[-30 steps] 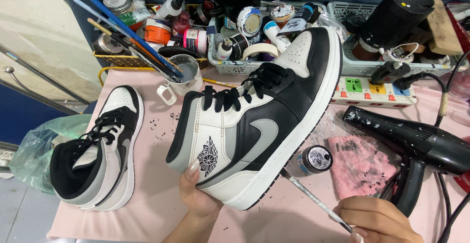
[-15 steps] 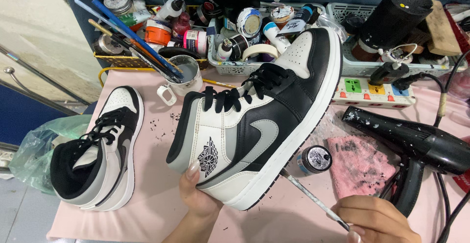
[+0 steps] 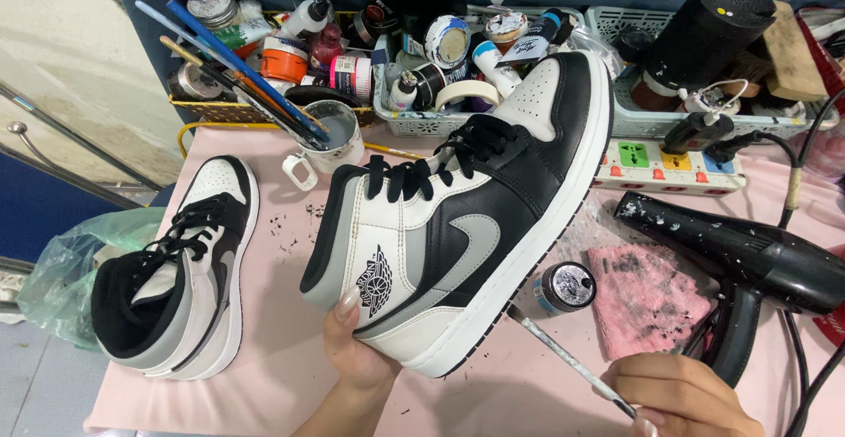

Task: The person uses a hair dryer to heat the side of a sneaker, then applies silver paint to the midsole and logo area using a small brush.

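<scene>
the left hand (image 3: pixel 356 358) grips the shoe (image 3: pixel 466 226) by its heel; the right hand (image 3: pixel 678 397) pinches a brush (image 3: pixel 563 358), tip just off the sole; the shoe looks clean, no fresh paint showing.

paint jars (image 3: pixel 286 45) labelled, baskets at rear | small round silver-lidded jar (image 3: pixel 564 286) beside pink cloth (image 3: pixel 645 298)

Head cam, close, down at table (image 3: pixel 290 375)
</scene>
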